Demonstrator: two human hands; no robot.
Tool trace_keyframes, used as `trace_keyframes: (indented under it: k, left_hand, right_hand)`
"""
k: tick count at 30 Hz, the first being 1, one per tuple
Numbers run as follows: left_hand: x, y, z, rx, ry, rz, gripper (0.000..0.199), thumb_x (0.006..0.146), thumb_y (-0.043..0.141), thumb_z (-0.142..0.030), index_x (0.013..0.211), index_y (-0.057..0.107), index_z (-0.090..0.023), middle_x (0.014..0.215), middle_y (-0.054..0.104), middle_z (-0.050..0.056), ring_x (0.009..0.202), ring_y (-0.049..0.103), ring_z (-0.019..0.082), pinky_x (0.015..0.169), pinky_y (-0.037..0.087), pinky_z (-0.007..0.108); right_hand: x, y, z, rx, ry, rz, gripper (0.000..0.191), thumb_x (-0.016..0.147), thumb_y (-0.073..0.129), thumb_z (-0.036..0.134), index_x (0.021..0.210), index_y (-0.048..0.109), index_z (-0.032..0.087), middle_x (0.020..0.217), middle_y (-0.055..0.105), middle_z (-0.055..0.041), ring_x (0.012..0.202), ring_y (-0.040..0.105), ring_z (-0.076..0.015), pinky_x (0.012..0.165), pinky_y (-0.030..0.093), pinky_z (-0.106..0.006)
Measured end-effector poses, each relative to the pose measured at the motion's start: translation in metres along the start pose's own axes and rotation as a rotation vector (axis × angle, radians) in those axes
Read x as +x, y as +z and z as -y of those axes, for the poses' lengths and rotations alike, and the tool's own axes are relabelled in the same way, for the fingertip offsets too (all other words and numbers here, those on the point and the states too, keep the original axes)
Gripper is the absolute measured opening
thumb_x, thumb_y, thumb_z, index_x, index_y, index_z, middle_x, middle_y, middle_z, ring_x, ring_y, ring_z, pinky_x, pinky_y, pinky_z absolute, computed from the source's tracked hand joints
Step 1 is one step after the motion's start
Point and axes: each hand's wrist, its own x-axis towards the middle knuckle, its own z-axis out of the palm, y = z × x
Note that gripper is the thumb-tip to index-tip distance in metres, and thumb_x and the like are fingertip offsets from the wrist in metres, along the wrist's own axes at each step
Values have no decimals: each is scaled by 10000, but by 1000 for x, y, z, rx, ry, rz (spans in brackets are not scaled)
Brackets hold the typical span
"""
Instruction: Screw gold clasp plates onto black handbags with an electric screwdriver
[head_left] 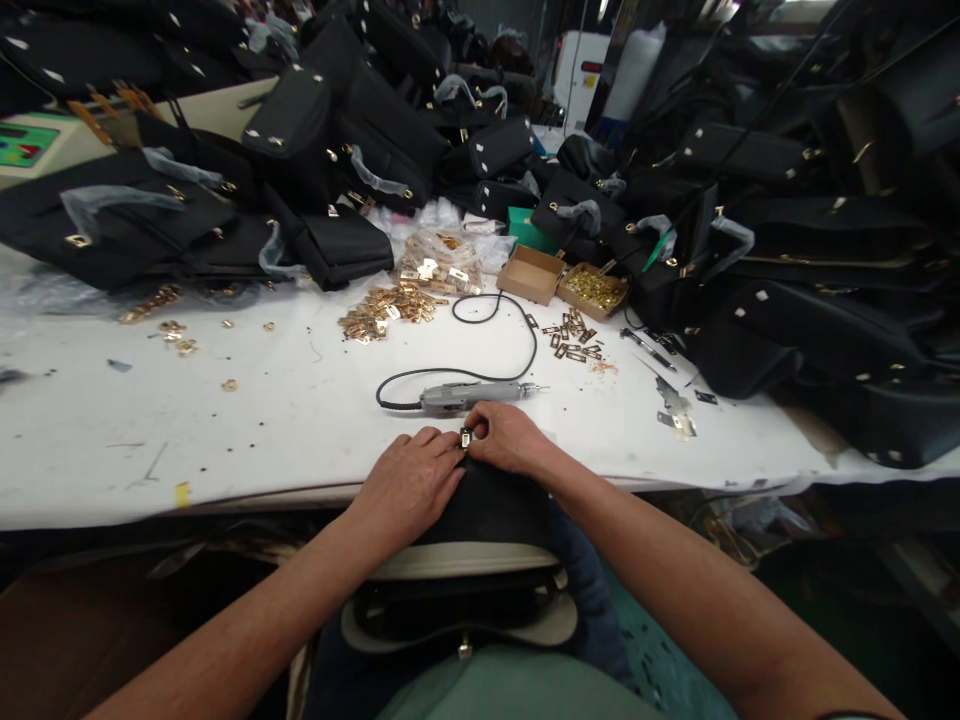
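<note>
Both forearms reach forward from the lower corners and converge just on the near side of the grey, cylindrical, corded power screwdriver [476, 396]. The left hand [416, 480] lies palm down with its fingers bent and close together over a black, smooth bag with cream edging [491, 505], fingertips at a small, gold, rectangular metal fitting [466, 438]; whether its thumb grips beneath cannot be told. The right hand [506, 437] is curled, thumb and forefinger pinching the fitting's right side. The bag extends from the screwdriver's near side toward the person. Beyond the screwdriver, on the white-covered bench [300, 420], lies a heap of gold-coloured metal pieces [390, 312].
</note>
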Motion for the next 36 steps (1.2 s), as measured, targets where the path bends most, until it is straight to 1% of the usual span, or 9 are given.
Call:
trace_keyframes:
  k: [3, 8, 12, 18, 25, 27, 30, 33, 36]
  left_hand:
    - [-1, 1, 3, -33, 12, -24, 218, 980, 554, -242, 1161, 675, -237, 1277, 658, 73, 1178, 562, 276, 873, 495, 424]
    - [-3, 3, 0, -24, -20, -62, 226, 963, 570, -219, 1155, 689, -216, 1270, 674, 91, 1157, 588, 279, 856, 506, 436]
    - [-2, 2, -4, -11, -24, -45, 235, 963, 565, -223, 1164, 686, -220, 1231, 690, 90, 1145, 597, 275, 854, 504, 427]
    - [-1, -1, -4, 14, -26, -35, 223, 965, 554, -221, 1143, 689, -224, 1225, 689, 84, 1130, 605, 274, 851, 509, 425]
    - [-1, 1, -5, 14, -40, -74, 209, 951, 560, -215, 1100, 706, -223, 1236, 703, 80, 1117, 628, 292, 851, 532, 459]
    - [-1, 6, -2, 26, -29, -120, 207, 946, 562, -227, 1086, 715, -231, 1225, 714, 77, 1104, 637, 297, 851, 538, 466]
    - [0, 18, 6, 48, 15, -221, 221, 943, 558, -246, 1081, 730, -250, 1207, 732, 66, 1093, 651, 296, 866, 547, 463]
    - [1, 29, 14, 50, 47, -297, 226, 947, 544, -287, 1039, 750, -271, 1190, 746, 48, 1078, 667, 287, 873, 557, 444]
    - [2, 34, 20, 53, 75, -345, 249, 957, 548, -376, 1033, 763, -277, 1183, 753, 35, 1082, 678, 272, 881, 566, 409]
  right_hand:
    - [-1, -2, -1, 43, 1, 5, 257, 691, 707, 192, 948, 729, 195, 825, 703, 14, 710, 589, -139, 629, 400, -245]
    - [3, -1, -7, 162, 10, 16, 145, 794, 688, 276, 892, 761, 198, 758, 711, 10, 681, 610, -131, 622, 419, -233]
    - [8, 10, -9, 99, 9, -145, 100, 796, 679, 275, 799, 742, 198, 726, 701, -1, 678, 612, -144, 624, 423, -241]
    - [3, 22, -18, 245, 28, -298, 206, 812, 544, 167, 934, 706, 203, 722, 680, 11, 656, 624, -146, 618, 457, -231]
    - [-5, 21, -12, 389, 17, -262, 149, 871, 565, 236, 943, 692, 207, 697, 647, 22, 560, 584, -118, 521, 437, -204]
    - [-7, 15, -12, 438, -6, -247, 157, 875, 574, 239, 966, 697, 204, 668, 627, 30, 535, 573, -114, 506, 432, -202]
    - [-8, -2, -23, 405, -57, -342, 154, 864, 591, 232, 955, 711, 202, 658, 623, 34, 567, 578, -118, 549, 445, -209]
    - [-4, -34, -49, 262, -24, -469, 162, 882, 583, 251, 948, 723, 203, 713, 662, 19, 646, 603, -132, 611, 459, -222]
    - [8, -75, -81, -22, 125, -536, 204, 915, 559, 262, 1014, 733, 222, 888, 719, -6, 804, 641, -148, 735, 475, -238]
